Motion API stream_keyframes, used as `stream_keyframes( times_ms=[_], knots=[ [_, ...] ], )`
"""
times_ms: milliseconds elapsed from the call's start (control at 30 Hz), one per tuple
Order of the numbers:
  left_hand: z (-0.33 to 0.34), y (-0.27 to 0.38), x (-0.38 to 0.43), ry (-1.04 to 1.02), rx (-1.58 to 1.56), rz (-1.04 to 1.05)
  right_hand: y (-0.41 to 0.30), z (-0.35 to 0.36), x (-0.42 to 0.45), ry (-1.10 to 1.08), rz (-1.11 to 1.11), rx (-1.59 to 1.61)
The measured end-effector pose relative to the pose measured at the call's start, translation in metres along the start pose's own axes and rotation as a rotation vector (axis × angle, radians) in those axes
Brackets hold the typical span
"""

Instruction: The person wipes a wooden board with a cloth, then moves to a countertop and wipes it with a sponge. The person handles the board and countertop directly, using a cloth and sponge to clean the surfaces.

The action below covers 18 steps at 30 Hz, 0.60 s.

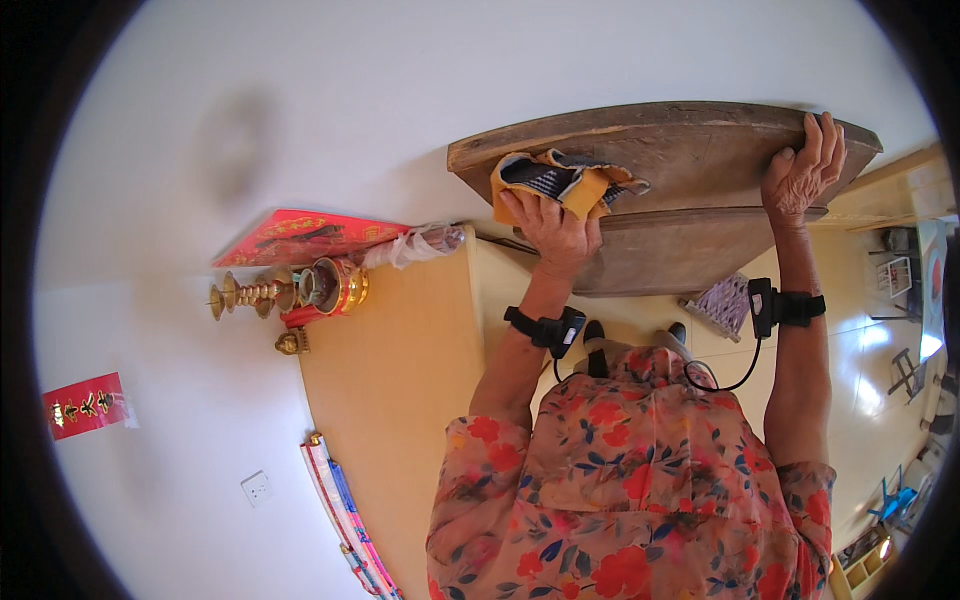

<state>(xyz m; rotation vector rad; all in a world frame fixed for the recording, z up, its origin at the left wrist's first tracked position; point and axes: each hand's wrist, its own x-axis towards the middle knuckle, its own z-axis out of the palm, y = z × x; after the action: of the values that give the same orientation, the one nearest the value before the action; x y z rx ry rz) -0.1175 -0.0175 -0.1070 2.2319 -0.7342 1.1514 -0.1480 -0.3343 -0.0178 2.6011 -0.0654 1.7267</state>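
My left hand [559,232] holds a bunched cloth [589,191], yellow on one face and dark with a white pattern on the other. It presses the cloth to the left part of a worn dark-brown wooden panel [690,161], which stands by the white wall. At the panel's upper right, my right hand [804,169] hooks its fingers over the thick top edge, thumb against the near face. Below is another brown wooden surface [675,251]; whether the two are joined I cannot tell.
On my left, a light wooden cabinet top [397,352] carries a gold-and-red pot [345,285], brass candle holders [255,292] and a plastic-wrapped bundle [416,246]. Rolled scrolls [349,517] lie along the wall side. A woven purple stool [720,304] stands near my feet.
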Motion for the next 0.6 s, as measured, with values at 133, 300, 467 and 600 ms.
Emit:
stream_keyframes(
  times_ms=[133,300,467,600],
  knots=[
    [0.023,0.024,0.000,0.032,0.015,0.050,0.000,0.002,-0.001,0.010,0.005,-0.007],
    [0.037,0.069,0.019,-0.020,-0.046,0.106,0.001,0.003,-0.003,0.015,-0.011,0.019],
    [0.025,0.059,0.022,-0.136,0.005,0.196,0.001,0.003,-0.006,-0.023,0.001,0.017],
    [0.005,0.003,-0.015,-0.228,0.091,0.158,-0.003,0.002,-0.002,-0.025,0.015,0.024]
  ],
)
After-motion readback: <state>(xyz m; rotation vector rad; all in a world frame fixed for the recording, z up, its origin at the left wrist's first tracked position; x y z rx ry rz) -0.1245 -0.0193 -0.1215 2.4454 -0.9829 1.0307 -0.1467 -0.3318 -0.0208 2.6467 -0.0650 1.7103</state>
